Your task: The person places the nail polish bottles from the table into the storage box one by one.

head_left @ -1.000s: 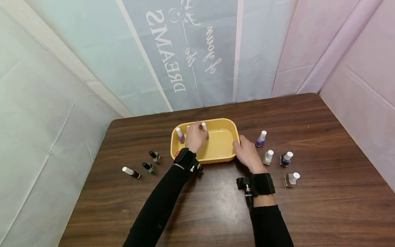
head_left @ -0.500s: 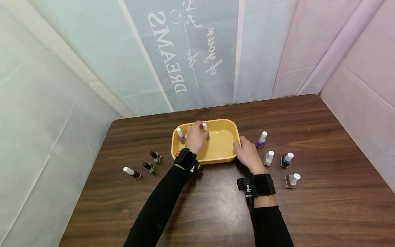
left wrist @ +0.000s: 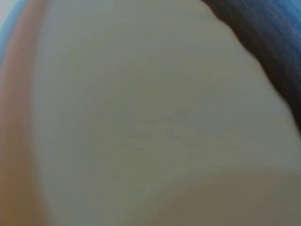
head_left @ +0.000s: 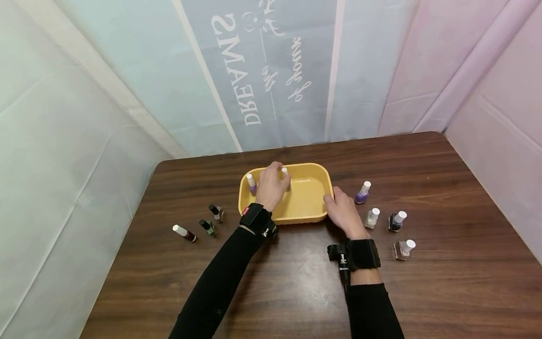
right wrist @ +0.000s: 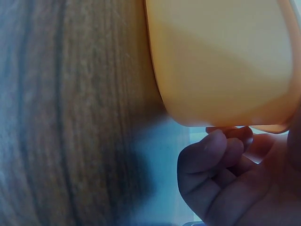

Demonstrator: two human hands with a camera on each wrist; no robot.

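Note:
My left hand (head_left: 271, 187) reaches into a yellow plastic tray (head_left: 311, 197), its thumb overlapping a white-capped nail polish bottle (head_left: 285, 171). A gap shows between the fingertips and that bottle's cap. Left of the hand, a purple nail polish bottle (head_left: 251, 184) with a white cap stands in the tray. The hand covers part of the tray's inside. At the tray's right end, my right hand (head_left: 342, 209) grips the rim; its curled fingers (right wrist: 202, 155) show against the tray wall (right wrist: 221, 84) in the right wrist view. A blurred pale surface (left wrist: 141, 103) fills most of the left wrist view.
Right of the tray stand nail polish bottles: purple (head_left: 362, 193), whitish (head_left: 372, 218), dark (head_left: 396, 221) and clear-looking (head_left: 404, 249). On the left lie a dark red bottle (head_left: 185, 233), a green one (head_left: 208, 228) and a black-capped one (head_left: 217, 213). Fabric curtains (head_left: 288, 122) border the wooden table (head_left: 296, 282).
My left hand has risen slightly and its fingertips have parted from the bottle's cap. The right hand keeps its grip on the tray's rim. The whole head view has shifted a little.

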